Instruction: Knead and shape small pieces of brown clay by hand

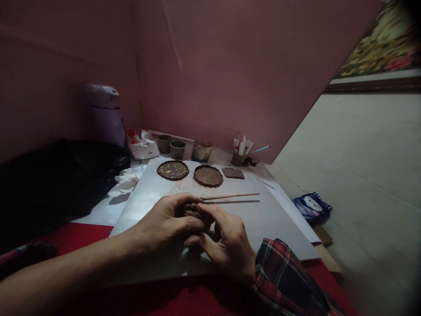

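A lump of brown clay [193, 210] is held between both hands above the near part of a pale board [276, 219]. My left hand [171, 217] curls round its left side, thumb across the front. From the right, my right hand [226, 237] grips it with bent fingers and thumb; clay smears the fingertips. Just beyond the hands lies a thin wooden stick [233, 196]. Farther back sit a round clay disc with yellow specks [173, 170], a plain round clay disc with a raised rim [208, 176] and a small rectangular clay slab [233, 173].
Two small cups [178, 150] and a clay-smeared container [201, 151] stand behind the board. Beside them is a holder with pens [241, 151]. A black plastic bag [59, 180], crumpled tissue [124, 182] and a purple bottle [107, 114] occupy the left. A blue packet [312, 206] lies right.
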{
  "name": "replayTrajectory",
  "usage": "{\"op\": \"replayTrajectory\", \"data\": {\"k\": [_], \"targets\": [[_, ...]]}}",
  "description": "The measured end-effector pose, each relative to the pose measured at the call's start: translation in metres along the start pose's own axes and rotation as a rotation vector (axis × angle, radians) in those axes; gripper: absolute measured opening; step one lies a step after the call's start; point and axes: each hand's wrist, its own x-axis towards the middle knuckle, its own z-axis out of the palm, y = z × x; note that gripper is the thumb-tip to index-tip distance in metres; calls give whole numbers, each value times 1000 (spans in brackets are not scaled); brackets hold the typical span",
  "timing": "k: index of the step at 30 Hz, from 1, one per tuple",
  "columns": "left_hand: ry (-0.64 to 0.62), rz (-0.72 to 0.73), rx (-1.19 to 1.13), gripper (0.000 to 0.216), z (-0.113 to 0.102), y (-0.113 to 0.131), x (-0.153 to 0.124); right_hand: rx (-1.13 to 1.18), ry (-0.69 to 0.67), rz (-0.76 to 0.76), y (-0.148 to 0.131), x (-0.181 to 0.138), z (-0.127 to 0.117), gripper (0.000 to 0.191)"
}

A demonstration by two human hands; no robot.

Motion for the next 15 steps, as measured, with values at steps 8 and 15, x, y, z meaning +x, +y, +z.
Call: {"op": "replayTrajectory", "data": {"k": [8, 15], "targets": [[-54, 15, 60, 24, -3, -1, 3, -1, -13, -8, 1, 2, 0, 40], [-105, 85, 173, 34, -8, 3, 2, 38, 16, 16, -4, 2, -4, 42]]}}
